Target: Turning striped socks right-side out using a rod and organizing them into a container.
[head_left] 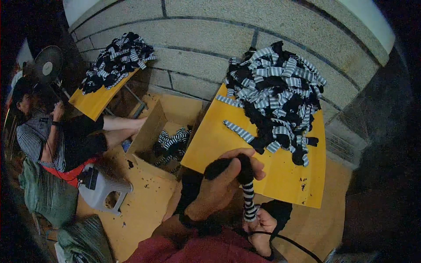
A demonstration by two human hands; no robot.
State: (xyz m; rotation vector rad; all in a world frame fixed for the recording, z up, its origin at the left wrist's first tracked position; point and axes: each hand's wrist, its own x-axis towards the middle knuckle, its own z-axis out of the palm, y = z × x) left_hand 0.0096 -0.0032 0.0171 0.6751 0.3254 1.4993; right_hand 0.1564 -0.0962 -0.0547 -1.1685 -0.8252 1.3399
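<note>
A knit tube (248,197), sock-like, with black-and-white stripes and a solid black end, stretches between my two hands. My left hand (217,190) is closed around the black end, over the near edge of the yellow table (206,147). Lower down and to the right, my right hand (263,228) is closed on the striped end, partly hidden by a black cable (289,240). A big heap of similar striped knit pieces (280,92) covers the far part of the table. One striped piece (240,130) sticks out from the heap toward me.
Left of my table stands an open cardboard box (144,144) with striped pieces (173,142) inside. Farther left, a person (39,131) sits by another yellow table (98,103) with its own heap (118,61). A grey stool (105,186), green sacks (50,193) and a fan (47,65) are nearby.
</note>
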